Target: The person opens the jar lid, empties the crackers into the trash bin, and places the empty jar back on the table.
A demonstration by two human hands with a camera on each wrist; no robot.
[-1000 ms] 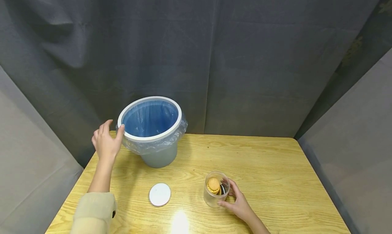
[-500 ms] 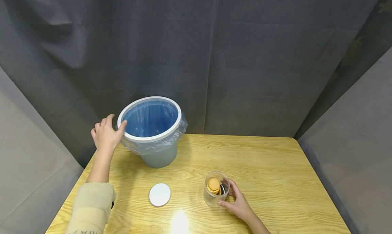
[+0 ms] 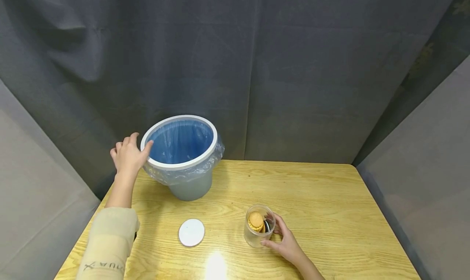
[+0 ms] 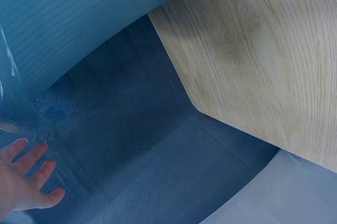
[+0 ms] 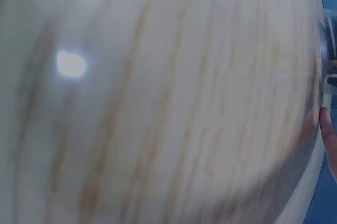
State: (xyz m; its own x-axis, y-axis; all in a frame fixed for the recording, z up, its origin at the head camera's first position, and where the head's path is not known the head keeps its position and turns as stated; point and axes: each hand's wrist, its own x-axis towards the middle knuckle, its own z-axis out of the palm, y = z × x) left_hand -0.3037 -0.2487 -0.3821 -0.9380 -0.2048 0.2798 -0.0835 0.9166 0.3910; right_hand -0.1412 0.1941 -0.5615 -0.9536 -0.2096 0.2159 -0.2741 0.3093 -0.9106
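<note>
A grey trash can (image 3: 189, 190) with a white rim and clear liner bag stands at the table's back left. My left hand (image 3: 128, 155) is at its left side, fingers spread, the thumb tip over the rim. In the left wrist view, that hand's fingers (image 4: 32, 156) are extended just below the hanging liner (image 4: 21, 110). My right hand (image 3: 288, 243) grips a clear jar (image 3: 253, 240), thumb at the near side and fingers behind. Inside the jar are round yellow-orange cookies (image 3: 256, 220) and a dark sandwich cookie (image 3: 267, 227). The right wrist view catches only the jar's edge (image 5: 327, 29) and one fingertip.
A white round lid (image 3: 191, 232) lies on the wooden table (image 3: 312, 198) between the trash can and the jar. Dark grey cloth (image 3: 301, 88) hangs behind the table, and lighter panels (image 3: 33, 190) flank both sides.
My left hand has moved slightly forward and up along the trash can's left side, its thumb now over the rim. The right hand and the jar have stayed put.
</note>
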